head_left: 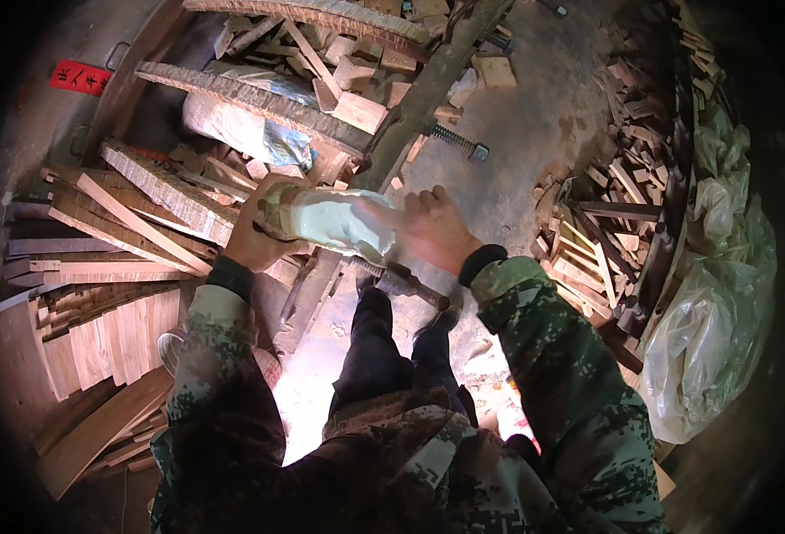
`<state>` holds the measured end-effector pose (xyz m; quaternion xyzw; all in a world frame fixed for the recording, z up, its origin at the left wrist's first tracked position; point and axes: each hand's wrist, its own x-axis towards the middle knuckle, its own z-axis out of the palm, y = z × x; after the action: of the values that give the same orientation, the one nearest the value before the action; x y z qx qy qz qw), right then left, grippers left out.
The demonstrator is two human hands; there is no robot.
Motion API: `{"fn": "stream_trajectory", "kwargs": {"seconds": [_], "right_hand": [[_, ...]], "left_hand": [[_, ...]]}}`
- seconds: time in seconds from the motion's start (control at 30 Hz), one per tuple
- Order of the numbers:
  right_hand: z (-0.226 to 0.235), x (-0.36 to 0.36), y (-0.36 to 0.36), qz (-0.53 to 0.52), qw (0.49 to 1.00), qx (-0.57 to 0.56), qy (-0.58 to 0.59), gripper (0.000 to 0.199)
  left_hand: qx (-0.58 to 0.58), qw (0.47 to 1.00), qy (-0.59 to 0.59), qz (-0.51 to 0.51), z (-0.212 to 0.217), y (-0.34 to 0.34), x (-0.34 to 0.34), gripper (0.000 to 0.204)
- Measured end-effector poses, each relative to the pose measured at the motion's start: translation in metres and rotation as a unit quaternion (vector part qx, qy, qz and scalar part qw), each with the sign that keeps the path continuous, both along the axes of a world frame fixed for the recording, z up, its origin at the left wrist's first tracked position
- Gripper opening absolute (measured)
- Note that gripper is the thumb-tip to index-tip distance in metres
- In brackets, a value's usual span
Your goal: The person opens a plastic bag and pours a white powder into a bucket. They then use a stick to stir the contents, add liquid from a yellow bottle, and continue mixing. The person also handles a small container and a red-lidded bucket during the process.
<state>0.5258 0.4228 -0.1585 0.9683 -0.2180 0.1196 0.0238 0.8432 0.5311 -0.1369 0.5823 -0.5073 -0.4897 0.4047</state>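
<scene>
My left hand (263,224) is closed around one end of a short, rounded container (278,212) with a brownish, semi-clear wall. Smooth white paste (330,219) coats its inside and reaches toward the right end. From the right comes my right hand (432,230), its index finger stretched out onto the white paste and the other fingers bent; I see nothing held in it. The container is tilted on its side, in front of me, above a wooden beam. Below it, a dark metal bar with a threaded part (401,280) lies near my feet.
Rough curved boards (259,105) and a wooden beam (432,93) extend ahead, with offcuts between them. Stacked planks (112,338) stand at left. A threaded bolt (459,142) juts from the beam. At right are wood scraps (588,258) and clear plastic sheeting (712,329).
</scene>
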Motion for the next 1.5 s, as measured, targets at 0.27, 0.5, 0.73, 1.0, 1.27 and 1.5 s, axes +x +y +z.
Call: {"fn": "stream_trajectory", "kwargs": {"seconds": [0.27, 0.5, 0.73, 1.0, 1.27, 1.5], "right_hand": [[-0.009, -0.072, 0.034, -0.15, 0.977, 0.098, 0.112, 0.094], [-0.014, -0.062, 0.077, -0.233, 0.554, 0.723, -0.339, 0.124], [0.006, -0.056, 0.115, -0.225, 0.429, 0.745, -0.458, 0.107], [0.005, -0.09, 0.205, -0.129, 0.247, 0.685, -0.674, 0.056], [0.053, -0.165, 0.367, -0.26, 0.29, 0.457, -0.8, 0.092], [0.091, -0.261, 0.501, -0.3, 0.268, 0.396, -0.825, 0.118]], "left_hand": [[0.006, 0.999, -0.024, 0.046, -0.013, 0.002, 0.01, 0.095], [0.011, 0.992, 0.114, 0.058, -0.011, 0.008, 0.006, 0.097], [-0.016, 0.986, 0.167, -0.013, 0.058, 0.023, -0.046, 0.091], [0.041, 0.989, 0.141, -0.018, 0.122, 0.075, -0.181, 0.053], [-0.051, 0.98, 0.167, -0.095, 0.144, 0.184, -0.351, 0.043], [-0.022, 0.968, 0.179, -0.174, 0.173, 0.272, -0.482, 0.06]]}}
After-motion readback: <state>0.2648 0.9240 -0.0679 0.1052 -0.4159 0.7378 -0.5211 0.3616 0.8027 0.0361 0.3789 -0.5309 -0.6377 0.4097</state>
